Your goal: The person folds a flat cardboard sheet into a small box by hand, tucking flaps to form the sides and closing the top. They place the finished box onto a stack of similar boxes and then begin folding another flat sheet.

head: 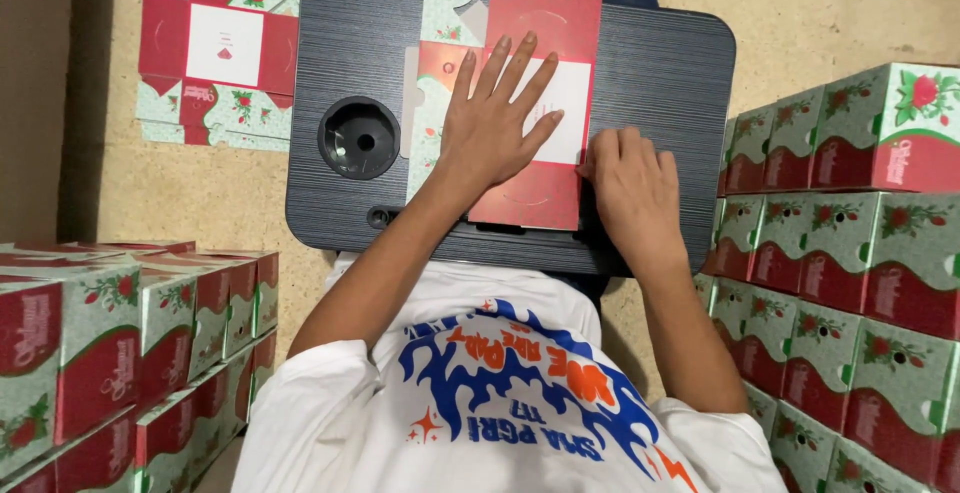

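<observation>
left hand (490,128) lies flat, fingers spread, on the carton blank (535,168); right hand (632,188), fingers curled, touches its right edge.

Lap desk (660,63) across person's lap. Flat carton blank (545,23) on desk, right of round cup recess (359,138). Left hand (490,123) flat on blank; right hand (632,188) at blank's right edge — touching. Stacked boxes (850,253) on right, more boxes (110,353) on left. Loose blanks (215,48) on floor, left of desk.
</observation>
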